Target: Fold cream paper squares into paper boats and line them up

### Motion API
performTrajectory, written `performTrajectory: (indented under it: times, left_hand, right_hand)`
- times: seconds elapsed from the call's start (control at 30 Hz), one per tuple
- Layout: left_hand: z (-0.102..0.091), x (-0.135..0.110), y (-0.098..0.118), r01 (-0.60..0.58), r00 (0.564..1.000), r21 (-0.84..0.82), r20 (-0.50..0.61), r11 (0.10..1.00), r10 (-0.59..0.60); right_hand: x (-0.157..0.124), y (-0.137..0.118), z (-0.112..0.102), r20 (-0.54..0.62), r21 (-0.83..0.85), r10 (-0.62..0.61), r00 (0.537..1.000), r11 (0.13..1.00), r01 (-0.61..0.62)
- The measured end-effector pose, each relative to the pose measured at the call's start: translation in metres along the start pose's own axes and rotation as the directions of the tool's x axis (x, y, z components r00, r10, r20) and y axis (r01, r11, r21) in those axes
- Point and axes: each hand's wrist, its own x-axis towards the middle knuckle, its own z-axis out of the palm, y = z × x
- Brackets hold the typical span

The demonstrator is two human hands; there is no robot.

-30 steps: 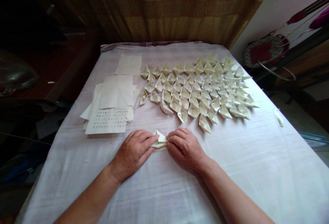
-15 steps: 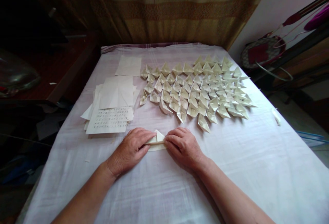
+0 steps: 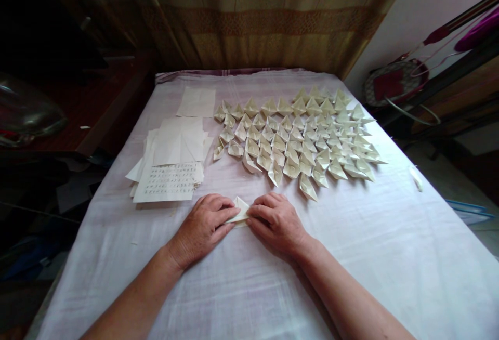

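A small cream folded paper piece [image 3: 240,210] lies on the white cloth [image 3: 351,257] in front of me, its point facing away. My left hand [image 3: 202,228] pinches its left end with curled fingers. My right hand [image 3: 276,223] presses and grips its right end. Most of the piece is hidden under my fingers. Beyond my hands, several finished folded paper boats [image 3: 300,134] stand in rows across the cloth.
A stack of paper sheets [image 3: 171,160], the top front one printed with rows of characters, lies at the left. A single sheet [image 3: 196,102] lies behind it. A curtain [image 3: 253,17] hangs at the back. Dark furniture stands left, clutter at right.
Both hands have closed in on the paper piece, which looks smaller and flatter between the fingers. The view has shifted slightly.
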Motion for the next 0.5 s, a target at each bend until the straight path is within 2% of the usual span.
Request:
performTrajectory:
  times: [0.17, 0.5]
  left_hand:
    - [0.0034, 0.0029, 0.0014, 0.004, 0.998, -0.003, -0.063, 1.000, -0.004]
    - [0.0083, 0.0054, 0.0037, 0.125, 0.972, 0.022, -0.205, 0.992, -0.118]
  right_hand:
    - [0.0004, -0.0014, 0.0051, -0.039, -0.007, 0.055, 0.998, 0.998, -0.056]
    - [0.0051, -0.0096, 0.0065, -0.031, -0.061, 0.144, 0.989, 0.987, -0.146]
